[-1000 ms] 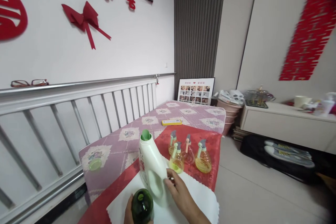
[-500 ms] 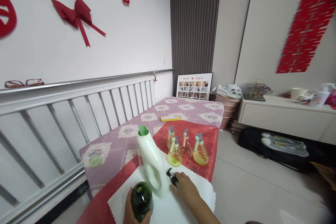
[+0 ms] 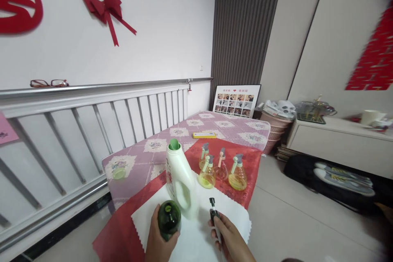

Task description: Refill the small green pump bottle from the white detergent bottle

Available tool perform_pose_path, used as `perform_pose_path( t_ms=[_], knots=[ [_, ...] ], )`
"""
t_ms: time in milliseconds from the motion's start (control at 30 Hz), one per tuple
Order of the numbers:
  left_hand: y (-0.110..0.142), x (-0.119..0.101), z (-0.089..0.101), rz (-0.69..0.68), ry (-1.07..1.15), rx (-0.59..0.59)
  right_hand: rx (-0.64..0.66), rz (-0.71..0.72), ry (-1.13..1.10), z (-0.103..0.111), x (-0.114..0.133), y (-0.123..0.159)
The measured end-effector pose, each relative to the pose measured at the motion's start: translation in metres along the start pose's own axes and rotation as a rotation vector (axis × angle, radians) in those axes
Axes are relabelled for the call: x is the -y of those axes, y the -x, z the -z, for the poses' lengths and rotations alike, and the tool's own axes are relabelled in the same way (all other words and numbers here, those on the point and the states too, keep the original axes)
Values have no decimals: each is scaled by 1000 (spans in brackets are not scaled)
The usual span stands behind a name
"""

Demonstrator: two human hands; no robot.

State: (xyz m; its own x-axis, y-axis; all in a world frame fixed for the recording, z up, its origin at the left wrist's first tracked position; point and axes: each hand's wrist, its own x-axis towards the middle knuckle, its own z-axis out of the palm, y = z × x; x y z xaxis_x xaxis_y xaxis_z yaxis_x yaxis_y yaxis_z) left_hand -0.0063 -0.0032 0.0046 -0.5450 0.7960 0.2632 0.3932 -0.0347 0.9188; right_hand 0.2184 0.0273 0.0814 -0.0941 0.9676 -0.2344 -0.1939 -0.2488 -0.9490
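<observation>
My left hand (image 3: 156,241) is wrapped round a dark green glass bottle (image 3: 168,218) with an open neck, held upright over a white cloth (image 3: 233,217). My right hand (image 3: 229,237) grips a black pump spray head (image 3: 213,213) lifted off the cloth, its nozzle pointing up, a hand's width right of the green bottle. A tall white detergent jug (image 3: 179,180) with a green spout stands just behind both hands.
Several small spray bottles (image 3: 237,174) of yellow liquid stand on a red cloth (image 3: 248,159) behind the jug. A green cap (image 3: 118,173) and a yellow box (image 3: 204,135) lie on the purple patterned tablecloth. A white railing (image 3: 92,123) runs along the left. Floor lies to the right.
My right hand left the jug's side, took the black spray head off the cloth and raised it. The view shifted left; my left hand kept holding the green bottle.
</observation>
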Motion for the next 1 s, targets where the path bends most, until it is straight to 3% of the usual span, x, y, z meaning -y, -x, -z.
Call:
perform_pose_path(
  t_ms=[200,367,567,767,1000],
  knots=[
    [11,-20,9,37,44,82,8,20,-298,-18,44,24],
    [35,-22,2,61,100,172,-27,74,-224,-22,71,35],
    [63,-14,-13,91,110,245,-83,176,-166,-27,71,43],
    [69,-8,-12,72,84,234,-98,325,19,-39,70,43],
    [63,-2,-6,102,71,372,109,450,296,-59,63,38]
  ],
)
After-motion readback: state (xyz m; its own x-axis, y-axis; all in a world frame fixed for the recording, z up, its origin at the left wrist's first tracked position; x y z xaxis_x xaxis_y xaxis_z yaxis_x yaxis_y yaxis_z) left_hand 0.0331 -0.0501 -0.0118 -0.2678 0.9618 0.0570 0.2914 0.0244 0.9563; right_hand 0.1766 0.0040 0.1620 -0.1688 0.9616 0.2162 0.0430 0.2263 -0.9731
